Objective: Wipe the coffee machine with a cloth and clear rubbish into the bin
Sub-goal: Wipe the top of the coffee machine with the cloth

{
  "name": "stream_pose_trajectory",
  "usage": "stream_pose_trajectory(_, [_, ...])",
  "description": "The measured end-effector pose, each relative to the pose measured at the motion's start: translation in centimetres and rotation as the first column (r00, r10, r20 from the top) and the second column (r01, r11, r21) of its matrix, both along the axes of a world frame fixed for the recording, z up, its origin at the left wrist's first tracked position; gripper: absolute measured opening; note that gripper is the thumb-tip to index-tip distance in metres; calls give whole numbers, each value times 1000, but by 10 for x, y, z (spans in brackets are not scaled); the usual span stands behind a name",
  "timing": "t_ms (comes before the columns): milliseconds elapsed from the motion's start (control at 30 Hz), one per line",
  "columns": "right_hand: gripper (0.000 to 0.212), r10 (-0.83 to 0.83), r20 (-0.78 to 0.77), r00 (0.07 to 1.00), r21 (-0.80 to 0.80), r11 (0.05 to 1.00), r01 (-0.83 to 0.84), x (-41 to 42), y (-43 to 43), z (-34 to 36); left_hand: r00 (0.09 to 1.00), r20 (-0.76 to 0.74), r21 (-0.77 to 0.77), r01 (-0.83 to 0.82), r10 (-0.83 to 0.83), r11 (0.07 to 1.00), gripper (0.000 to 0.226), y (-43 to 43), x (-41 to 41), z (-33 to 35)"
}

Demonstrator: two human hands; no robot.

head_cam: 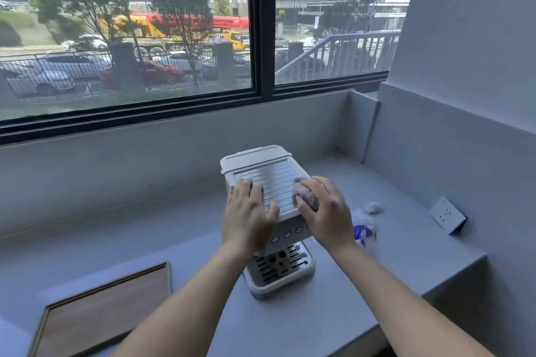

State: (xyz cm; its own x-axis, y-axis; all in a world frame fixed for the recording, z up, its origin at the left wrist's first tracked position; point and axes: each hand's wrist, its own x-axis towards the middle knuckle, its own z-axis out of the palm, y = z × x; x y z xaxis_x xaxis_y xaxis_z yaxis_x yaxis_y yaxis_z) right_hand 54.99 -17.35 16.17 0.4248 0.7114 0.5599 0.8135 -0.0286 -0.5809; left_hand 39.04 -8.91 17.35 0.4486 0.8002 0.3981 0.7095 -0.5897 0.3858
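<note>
On grey counter [121,243], right hand [326,213] half-hides the cloth [305,196].

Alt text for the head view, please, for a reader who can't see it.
A person's right hand presses a bunched cloth on the top of a white coffee machine while the left hand lies flat on that top. Crumpled rubbish lies on the grey counter to the right.

The single view comes from a wide-angle camera on the person's head, looking forward and down across the grey bench [377,269] to the window [145,38] behind it. It sits near: both forearms run in from the lower edge, and the left hand [249,211] and right hand [324,211] lie at mid-frame on the coffee machine [261,159], which is seen from above and from its front side.
</note>
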Motion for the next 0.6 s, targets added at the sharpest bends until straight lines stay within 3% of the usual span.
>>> stream_pose_trajectory(167, [32, -25, -22, 999, 142, 989, 28, -11, -10, -12, 1000, 5, -9, 11, -11, 1000, 47, 1, 1, -1])
stream_pose_trajectory(600, [39, 5, -79, 997, 186, 983, 10, -7, -18, -28, 998, 57, 23, -1, 0, 1000, 48, 4, 3, -7])
